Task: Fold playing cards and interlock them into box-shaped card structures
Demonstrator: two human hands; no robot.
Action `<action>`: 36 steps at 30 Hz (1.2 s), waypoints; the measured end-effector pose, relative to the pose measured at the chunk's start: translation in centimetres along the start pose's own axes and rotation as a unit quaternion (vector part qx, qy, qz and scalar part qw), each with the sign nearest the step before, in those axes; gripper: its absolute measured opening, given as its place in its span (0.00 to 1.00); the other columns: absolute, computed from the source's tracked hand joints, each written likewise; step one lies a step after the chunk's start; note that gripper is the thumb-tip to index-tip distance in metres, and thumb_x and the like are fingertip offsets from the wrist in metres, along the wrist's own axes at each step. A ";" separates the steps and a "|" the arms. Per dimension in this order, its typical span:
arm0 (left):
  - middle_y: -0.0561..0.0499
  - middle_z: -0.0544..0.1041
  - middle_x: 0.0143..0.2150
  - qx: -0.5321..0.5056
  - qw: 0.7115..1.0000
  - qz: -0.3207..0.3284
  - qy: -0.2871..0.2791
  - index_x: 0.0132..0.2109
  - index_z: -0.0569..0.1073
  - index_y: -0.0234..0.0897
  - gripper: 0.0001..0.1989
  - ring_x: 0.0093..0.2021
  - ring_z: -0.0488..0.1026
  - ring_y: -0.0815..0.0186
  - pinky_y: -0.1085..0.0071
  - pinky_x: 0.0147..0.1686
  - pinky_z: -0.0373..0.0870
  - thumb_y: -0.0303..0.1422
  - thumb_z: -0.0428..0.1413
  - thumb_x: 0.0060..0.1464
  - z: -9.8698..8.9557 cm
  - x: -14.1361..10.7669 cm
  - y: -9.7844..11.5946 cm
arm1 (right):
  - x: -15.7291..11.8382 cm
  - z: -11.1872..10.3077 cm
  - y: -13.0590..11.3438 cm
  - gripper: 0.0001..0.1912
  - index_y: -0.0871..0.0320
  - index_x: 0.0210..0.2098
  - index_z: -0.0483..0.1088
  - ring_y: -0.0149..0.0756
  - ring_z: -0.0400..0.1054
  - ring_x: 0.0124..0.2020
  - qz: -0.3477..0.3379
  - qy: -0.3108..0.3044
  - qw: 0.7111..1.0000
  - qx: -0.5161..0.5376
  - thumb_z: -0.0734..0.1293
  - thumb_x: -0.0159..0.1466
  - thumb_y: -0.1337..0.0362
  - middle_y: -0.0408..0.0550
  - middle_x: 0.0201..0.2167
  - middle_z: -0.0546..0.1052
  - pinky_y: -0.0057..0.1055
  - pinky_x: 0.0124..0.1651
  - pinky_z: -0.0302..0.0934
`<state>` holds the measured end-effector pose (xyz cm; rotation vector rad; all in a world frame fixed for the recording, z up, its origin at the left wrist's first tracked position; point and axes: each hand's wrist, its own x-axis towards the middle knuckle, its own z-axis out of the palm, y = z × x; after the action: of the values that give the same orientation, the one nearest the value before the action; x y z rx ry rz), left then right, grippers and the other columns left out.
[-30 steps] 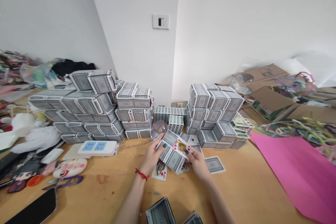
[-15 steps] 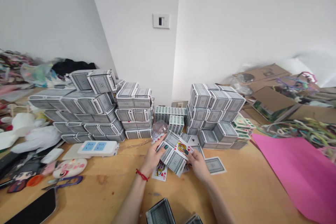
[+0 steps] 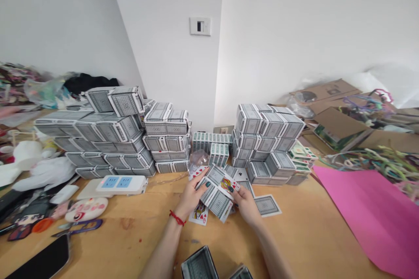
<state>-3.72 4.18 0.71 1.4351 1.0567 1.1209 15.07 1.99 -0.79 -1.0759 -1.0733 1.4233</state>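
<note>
Between my hands is a cluster of interleaved playing cards [image 3: 218, 200], mostly backs up, with one face card [image 3: 227, 184] showing at its upper right. My left hand [image 3: 192, 192] grips the cluster's left side, thumb on top. On the right edge, my right hand [image 3: 242, 200] pinches the face card with its thumb on top. A queen of hearts [image 3: 199, 214] lies face up on the table below my left fingers. One card lies back up [image 3: 267, 205] right of my right hand. Beyond the cluster, more loose cards and a clear plastic wrapper [image 3: 199, 159] are partly covered.
Card-block stacks stand at left [image 3: 108, 130], centre left [image 3: 166, 135] and right [image 3: 266, 130]. Small green boxes [image 3: 219, 153] sit between them. Two open card boxes [image 3: 199, 265] are at the front edge. Pink paper [image 3: 363, 213], a power strip [image 3: 121, 184] and a phone [image 3: 44, 259] lie around.
The face card has slid a little further under or into the cluster, and the cluster has turned slightly. Both hands keep their hold in nearly the same place.
</note>
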 end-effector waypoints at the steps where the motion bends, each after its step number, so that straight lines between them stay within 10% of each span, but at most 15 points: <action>1: 0.48 0.62 0.58 0.002 1.000 0.000 -0.002 0.56 0.61 0.37 0.26 0.57 0.57 0.61 0.64 0.57 0.49 0.31 0.53 0.48 0.0 0.0 0.0 | 0.0 0.0 0.0 0.18 0.57 0.27 0.66 0.34 0.62 0.25 0.001 0.000 1.000 0.004 0.67 0.48 0.48 0.42 0.23 0.71 0.29 0.30 0.55; 36: 0.48 0.64 0.56 -0.029 0.999 -0.010 -0.034 0.55 0.63 0.37 0.26 0.55 0.60 0.59 0.61 0.56 0.53 0.31 0.55 0.46 0.3 -0.2 0.8 | 0.2 0.1 0.5 0.18 0.59 0.29 0.68 0.35 0.64 0.25 0.035 0.005 0.999 0.011 0.68 0.47 0.50 0.44 0.24 0.73 0.29 0.29 0.55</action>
<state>-3.38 3.78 1.47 1.4032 0.9820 1.0729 14.88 2.15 -1.28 -1.1125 -1.0206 1.4799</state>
